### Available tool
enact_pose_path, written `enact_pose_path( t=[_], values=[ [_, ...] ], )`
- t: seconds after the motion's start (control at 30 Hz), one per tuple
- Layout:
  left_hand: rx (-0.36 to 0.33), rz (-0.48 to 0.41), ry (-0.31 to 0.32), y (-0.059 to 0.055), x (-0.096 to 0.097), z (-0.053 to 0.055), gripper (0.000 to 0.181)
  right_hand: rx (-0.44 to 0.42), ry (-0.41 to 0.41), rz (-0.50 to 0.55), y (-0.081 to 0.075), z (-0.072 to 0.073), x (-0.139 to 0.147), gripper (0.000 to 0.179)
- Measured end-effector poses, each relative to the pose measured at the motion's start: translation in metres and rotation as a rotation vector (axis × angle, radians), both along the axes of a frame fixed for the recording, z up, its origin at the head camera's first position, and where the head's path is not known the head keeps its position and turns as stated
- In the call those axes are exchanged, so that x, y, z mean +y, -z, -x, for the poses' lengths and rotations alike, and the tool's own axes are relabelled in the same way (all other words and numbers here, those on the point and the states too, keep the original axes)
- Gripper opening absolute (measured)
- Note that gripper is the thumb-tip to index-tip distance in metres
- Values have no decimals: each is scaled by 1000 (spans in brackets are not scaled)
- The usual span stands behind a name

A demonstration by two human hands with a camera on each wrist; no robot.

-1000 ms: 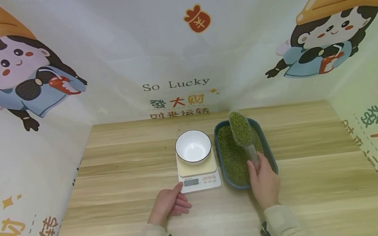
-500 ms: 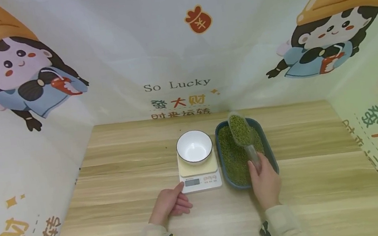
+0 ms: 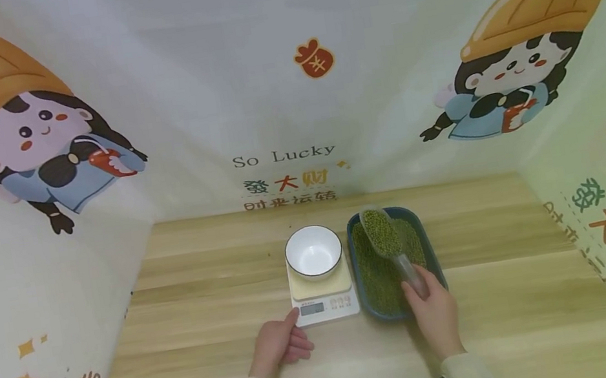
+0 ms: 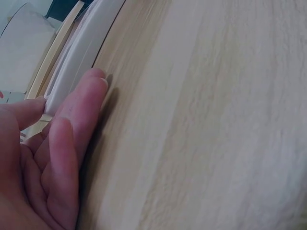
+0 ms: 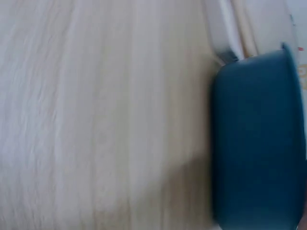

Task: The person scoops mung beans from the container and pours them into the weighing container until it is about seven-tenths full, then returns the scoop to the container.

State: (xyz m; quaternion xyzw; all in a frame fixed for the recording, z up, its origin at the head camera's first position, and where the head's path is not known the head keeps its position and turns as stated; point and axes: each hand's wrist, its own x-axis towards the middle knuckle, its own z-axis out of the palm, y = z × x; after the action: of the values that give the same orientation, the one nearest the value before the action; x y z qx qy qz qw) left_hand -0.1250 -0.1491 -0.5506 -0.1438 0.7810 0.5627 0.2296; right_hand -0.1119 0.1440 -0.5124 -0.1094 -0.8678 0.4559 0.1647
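Since my right hand point(image 3: 439, 319), gripping the scoop point(image 3: 402, 263), angled it left, its grains point(image 3: 382, 232) hang nearer the unfilled bowl point(image 3: 314, 252); my loose left hand point(image 3: 278, 344) touches the scale point(image 3: 322, 288).

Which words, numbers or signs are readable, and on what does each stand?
"So Lucky": back wall; cut off on right wall, left wall.
"發大财": back wall, right wall; left wall shows "大财".
"时来运转": back wall, right wall, both partial; left wall "运转".
Red pouch print: sign unclear.
Scale: display, button labels, small print: too small to read.
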Motion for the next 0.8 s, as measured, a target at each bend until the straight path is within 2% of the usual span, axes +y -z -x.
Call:
enact_pose_path(
  t=[0.2, 0.37, 0.43, 0.6, 0.8],
  values=[
    [-10, -4, -13, 4, 0, -3, 64, -114, -23, 296, -13, -9, -1, 56],
    [-3, -12, -7, 4, -1, -6, 63, -81, -19, 472, -30, -15, -5, 42],
    [-1, -11, -8, 2, -1, -7, 63, -60, -21, 503, -37, -16, -7, 36],
    [2, -14, -15, 0, -2, -6, 62, -30, -37, 532, -54, -17, -15, 36],
    [14, -7, -15, -2, 1, -5, 62, 3, -106, 568, -72, -19, -25, 40]
  ],
)
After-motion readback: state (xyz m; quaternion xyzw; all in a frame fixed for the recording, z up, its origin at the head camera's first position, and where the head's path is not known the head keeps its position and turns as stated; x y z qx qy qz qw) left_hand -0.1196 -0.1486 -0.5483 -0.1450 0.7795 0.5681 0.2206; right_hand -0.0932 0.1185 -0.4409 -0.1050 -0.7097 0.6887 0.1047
